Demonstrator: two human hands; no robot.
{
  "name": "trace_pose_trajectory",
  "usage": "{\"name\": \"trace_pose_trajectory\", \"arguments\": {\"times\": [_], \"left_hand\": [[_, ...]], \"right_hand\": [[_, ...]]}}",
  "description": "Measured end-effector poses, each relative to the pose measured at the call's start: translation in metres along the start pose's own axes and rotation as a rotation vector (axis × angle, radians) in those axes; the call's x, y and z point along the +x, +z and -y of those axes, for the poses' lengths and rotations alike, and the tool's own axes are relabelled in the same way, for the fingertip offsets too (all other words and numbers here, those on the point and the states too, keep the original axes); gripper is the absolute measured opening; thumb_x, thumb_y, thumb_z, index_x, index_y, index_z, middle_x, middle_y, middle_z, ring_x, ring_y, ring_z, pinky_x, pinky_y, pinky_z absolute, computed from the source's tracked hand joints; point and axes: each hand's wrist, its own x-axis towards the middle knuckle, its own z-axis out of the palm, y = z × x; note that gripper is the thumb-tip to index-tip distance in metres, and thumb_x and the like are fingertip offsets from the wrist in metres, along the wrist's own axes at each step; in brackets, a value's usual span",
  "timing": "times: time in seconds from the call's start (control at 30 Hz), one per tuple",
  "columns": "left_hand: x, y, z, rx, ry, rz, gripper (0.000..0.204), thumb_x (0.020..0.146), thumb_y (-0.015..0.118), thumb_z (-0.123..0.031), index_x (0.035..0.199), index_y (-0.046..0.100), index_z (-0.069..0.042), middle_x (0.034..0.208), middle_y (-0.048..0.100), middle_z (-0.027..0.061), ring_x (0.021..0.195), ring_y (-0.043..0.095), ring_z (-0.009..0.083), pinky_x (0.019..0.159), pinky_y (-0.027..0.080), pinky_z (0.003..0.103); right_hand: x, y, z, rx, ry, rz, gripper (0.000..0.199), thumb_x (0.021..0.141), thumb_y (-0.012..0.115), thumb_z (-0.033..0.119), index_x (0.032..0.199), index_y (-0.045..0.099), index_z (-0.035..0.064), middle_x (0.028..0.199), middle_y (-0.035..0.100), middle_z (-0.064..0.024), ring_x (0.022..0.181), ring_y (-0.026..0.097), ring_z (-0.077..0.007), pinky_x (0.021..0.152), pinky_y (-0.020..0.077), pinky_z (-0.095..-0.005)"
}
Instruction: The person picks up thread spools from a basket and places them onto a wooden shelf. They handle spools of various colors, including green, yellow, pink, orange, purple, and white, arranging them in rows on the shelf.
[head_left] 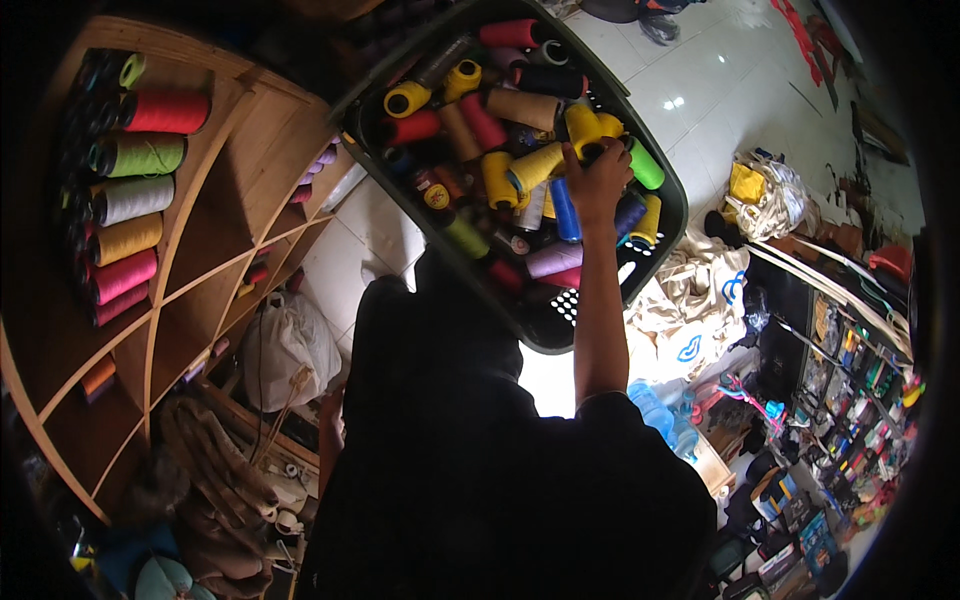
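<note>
A dark plastic basket [668, 190] filled with thread spools in many colours stands in front of me. My right hand [600, 180] reaches into its right side, fingers curled around the end of a yellow thread spool [582, 126]. Beside those fingers lie another yellow spool [537, 168], a blue spool [565, 210] and a green spool [646, 163]. Low on the left, my left hand [333, 412] hangs by my side near a white plastic bag [290, 350]. Its fingers are mostly hidden.
A wooden shelf [205, 215] with square compartments stands on the left, a row of coloured spools [140, 155] in its upper part. Cream cloth bags [690, 300] lie right of the basket. Crowded racks of small goods [850, 370] fill the far right. White floor tiles [690, 95] show behind.
</note>
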Motion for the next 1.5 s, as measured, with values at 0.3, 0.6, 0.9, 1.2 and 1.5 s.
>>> {"name": "trace_pose_trajectory", "arguments": {"times": [0.3, 0.6, 0.9, 1.2, 1.5], "left_hand": [[-0.032, -0.001, -0.036, -0.087, -0.006, 0.046, 0.040, 0.089, 0.057, -0.046, 0.105, 0.060, -0.009, 0.100, 0.064, 0.0074, 0.085, 0.064, 0.0194, 0.078, 0.048, 0.039], [-0.062, 0.001, -0.072, -0.151, 0.213, 0.051, 0.042, 0.092, 0.055, -0.042, 0.121, 0.054, -0.012, 0.100, 0.064, 0.0039, 0.086, 0.065, 0.0214, 0.078, 0.049, 0.042], [-0.072, 0.020, -0.027, -0.074, 0.288, 0.052, 0.033, 0.092, 0.056, -0.037, 0.108, 0.061, -0.009, 0.099, 0.065, 0.0047, 0.086, 0.064, 0.0177, 0.076, 0.049, 0.033], [-0.062, 0.018, -0.039, -0.048, 0.454, -0.049, 0.031, 0.094, 0.055, -0.031, 0.105, 0.061, -0.003, 0.086, 0.065, 0.0055, 0.076, 0.061, 0.0147, 0.067, 0.049, 0.030], [-0.122, 0.024, -0.226, -0.118, 0.832, -0.061, 0.023, 0.095, 0.056, -0.022, 0.107, 0.059, -0.003, 0.091, 0.064, 0.0045, 0.079, 0.062, 0.0134, 0.066, 0.047, 0.025]], "right_hand": [[-0.038, 0.094, 0.079, 0.237, -0.434, 0.784, 0.028, 0.078, 0.059, 0.010, 0.103, 0.062, -0.0043, 0.096, 0.063, -0.0263, 0.093, 0.062, -0.0397, 0.082, 0.0503, -0.0461], [-0.006, 0.188, 0.084, -0.077, -0.684, 1.248, 0.023, 0.074, 0.061, 0.010, 0.093, 0.069, -0.0001, 0.098, 0.068, -0.0192, 0.094, 0.066, -0.0336, 0.080, 0.0532, -0.0427], [0.005, 0.159, 0.113, -0.211, -0.519, 1.393, 0.038, 0.073, 0.064, 0.008, 0.110, 0.060, 0.0021, 0.107, 0.064, -0.0227, 0.103, 0.062, -0.0357, 0.085, 0.0510, -0.0428], [-0.035, 0.069, 0.068, 0.370, -0.400, 0.598, 0.035, 0.078, 0.061, 0.004, 0.113, 0.059, 0.0040, 0.095, 0.065, -0.0225, 0.087, 0.064, -0.0376, 0.076, 0.0506, -0.0436], [-0.066, 0.001, 0.026, 1.202, 0.743, 0.323, 0.034, 0.088, 0.059, 0.005, 0.122, 0.054, 0.0036, 0.088, 0.060, -0.0047, 0.065, 0.057, -0.0111, 0.056, 0.0449, -0.0226]]}}
